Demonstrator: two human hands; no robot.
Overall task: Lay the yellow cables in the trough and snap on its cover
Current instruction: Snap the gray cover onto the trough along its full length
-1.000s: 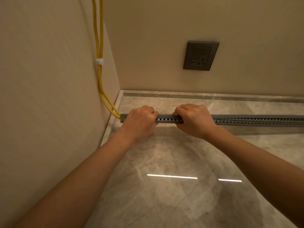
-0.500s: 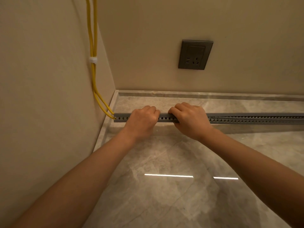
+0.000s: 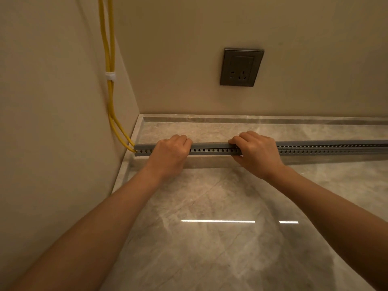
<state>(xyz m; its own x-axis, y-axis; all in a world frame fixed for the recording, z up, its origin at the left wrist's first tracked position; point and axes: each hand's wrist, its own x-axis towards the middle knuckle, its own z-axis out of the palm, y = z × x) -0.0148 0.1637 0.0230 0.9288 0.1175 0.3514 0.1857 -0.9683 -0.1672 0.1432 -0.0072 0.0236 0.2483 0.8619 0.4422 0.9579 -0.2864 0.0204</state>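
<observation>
Right hand (image 3: 259, 153) farther along trough (image 3: 210, 148) from left hand (image 3: 171, 153) than before.

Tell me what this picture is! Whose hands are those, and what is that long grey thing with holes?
The camera sits on a person's head and looks down, so you see their own two arms. The long grey thing is a trough, a plastic channel that hides wires, lying on a shiny stone floor near the corner of a room. Two yellow cables come down the wall and go into its left end. The left hand and right hand both press on its top, with fingers curled over the far edge, likely pushing the cover down. A grey socket sits on the wall behind.
</observation>
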